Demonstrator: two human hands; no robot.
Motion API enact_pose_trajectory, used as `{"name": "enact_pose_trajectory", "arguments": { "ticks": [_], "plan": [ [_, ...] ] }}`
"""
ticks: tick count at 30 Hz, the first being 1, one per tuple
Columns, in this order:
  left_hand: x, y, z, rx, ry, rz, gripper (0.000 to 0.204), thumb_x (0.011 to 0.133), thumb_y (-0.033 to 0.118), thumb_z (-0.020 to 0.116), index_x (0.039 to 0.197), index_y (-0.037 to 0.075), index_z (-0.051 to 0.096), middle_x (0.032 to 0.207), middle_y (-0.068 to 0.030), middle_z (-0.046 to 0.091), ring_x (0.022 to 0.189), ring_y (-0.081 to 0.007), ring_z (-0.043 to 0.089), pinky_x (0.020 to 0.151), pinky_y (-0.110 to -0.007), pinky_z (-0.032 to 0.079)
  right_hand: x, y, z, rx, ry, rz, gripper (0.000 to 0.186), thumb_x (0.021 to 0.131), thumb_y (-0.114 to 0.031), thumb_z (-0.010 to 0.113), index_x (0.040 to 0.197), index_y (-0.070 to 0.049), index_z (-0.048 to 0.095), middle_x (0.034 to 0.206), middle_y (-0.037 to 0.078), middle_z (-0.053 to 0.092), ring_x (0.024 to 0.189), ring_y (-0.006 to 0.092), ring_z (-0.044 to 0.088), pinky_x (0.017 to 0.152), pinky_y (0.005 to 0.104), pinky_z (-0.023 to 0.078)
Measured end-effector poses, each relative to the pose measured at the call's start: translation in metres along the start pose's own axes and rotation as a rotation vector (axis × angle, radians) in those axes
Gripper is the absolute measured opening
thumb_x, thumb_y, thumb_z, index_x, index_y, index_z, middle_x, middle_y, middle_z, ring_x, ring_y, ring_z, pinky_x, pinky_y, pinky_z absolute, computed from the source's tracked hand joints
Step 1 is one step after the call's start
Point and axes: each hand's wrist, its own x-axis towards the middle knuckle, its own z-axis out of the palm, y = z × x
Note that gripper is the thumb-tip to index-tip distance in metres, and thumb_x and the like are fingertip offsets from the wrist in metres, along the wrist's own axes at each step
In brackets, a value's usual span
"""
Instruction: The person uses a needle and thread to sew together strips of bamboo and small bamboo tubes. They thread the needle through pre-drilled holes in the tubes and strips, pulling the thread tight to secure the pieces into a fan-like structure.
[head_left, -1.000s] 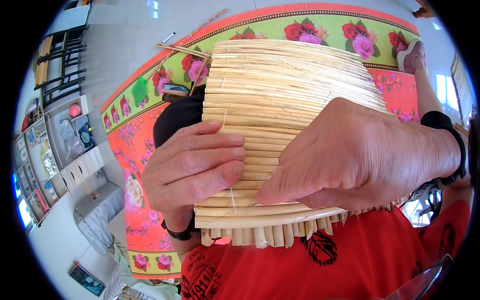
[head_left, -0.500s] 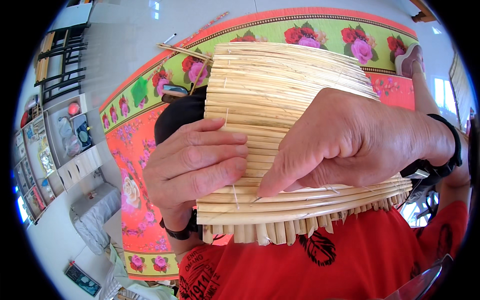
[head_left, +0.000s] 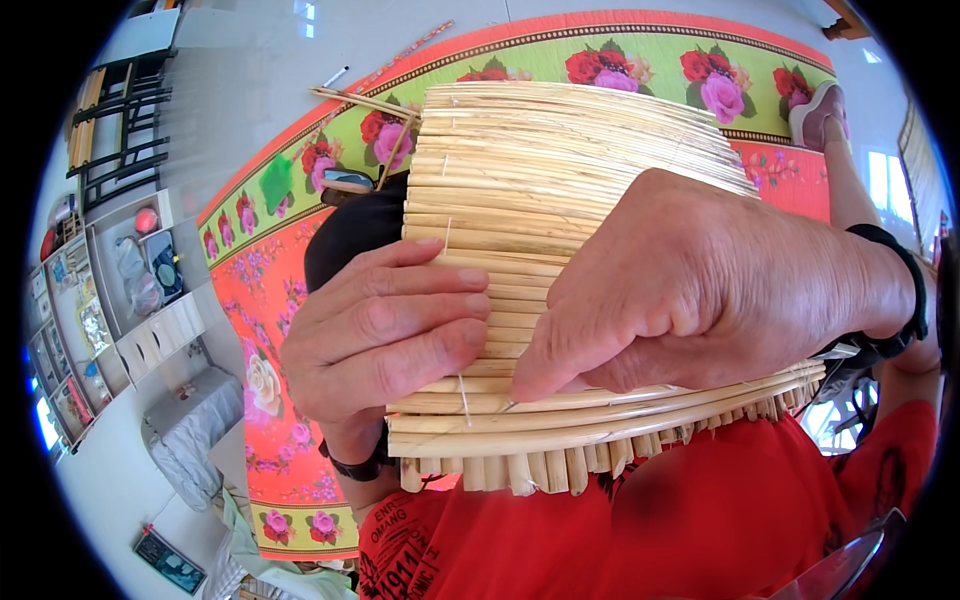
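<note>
A mat of pale yellow reed sticks (head_left: pixel 560 130), laid side by side, lies across my lap. My left hand (head_left: pixel 390 325) holds its left edge, fingers stretched across the top; the thumb is hidden. With thumb and fingers pinched together, my right hand (head_left: pixel 660 300) presses close above the near sticks. A thin needle (head_left: pixel 509 407) shows just below its thumb tip, mostly covered by the hand. White thread (head_left: pixel 464 400) crosses the sticks near the left edge, and another short thread stitch (head_left: pixel 447 236) shows by my left fingertips.
Beneath lies a red and green floral floor mat (head_left: pixel 265 400). Wooden sticks (head_left: pixel 365 101) and a pen (head_left: pixel 337 76) rest beyond the reed mat's far left corner. Farther left stand trays of small items (head_left: pixel 85 300), a grey-covered box (head_left: pixel 195 420) and a phone-like device (head_left: pixel 170 560).
The reed mat and both hands have shifted slightly to the left. My right hand keeps its pinch, and its thumb tip sits a little lower.
</note>
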Motion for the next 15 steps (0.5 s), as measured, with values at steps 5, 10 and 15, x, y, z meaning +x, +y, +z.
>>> {"name": "enact_pose_trajectory", "arguments": {
  "ticks": [5,10,15],
  "plan": [
    [0.005,0.005,0.003,0.002,0.021,-0.073,0.038,0.091,0.032,0.052,0.09,0.001,0.074,0.088,-0.015,0.073,0.084,-0.0327,0.073,0.085,-0.047,0.055,-0.003,-0.013,0.001,-0.147,0.026,0.041,0.024,0.084,-0.005,0.074,0.107,-0.004,0.072,0.092,0.007,0.073,0.08,0.0262,0.071,0.067,0.0333,0.056],
    [0.024,0.002,0.005,0.012,0.077,-0.06,0.022,0.078,0.02,0.07,0.091,0.003,0.073,0.085,-0.0121,0.072,0.078,-0.0283,0.072,0.075,-0.038,0.056,-0.01,-0.028,-0.003,-0.19,0.143,0.03,0.021,0.085,-0.003,0.073,0.107,-0.002,0.073,0.089,0.01,0.074,0.078,0.0238,0.071,0.065,0.0318,0.055],
    [0.082,-0.009,-0.019,0.089,-0.067,0.024,0.033,0.064,0.017,0.084,0.094,0.009,0.073,0.082,-0.0057,0.071,0.072,-0.0226,0.07,0.06,-0.029,0.052,-0.029,-0.049,-0.021,-0.069,0.357,0.119,0.017,0.091,-0.001,0.069,0.106,0.001,0.075,0.088,0.01,0.075,0.077,0.0138,0.07,0.066,0.0269,0.052]
  ]
}}
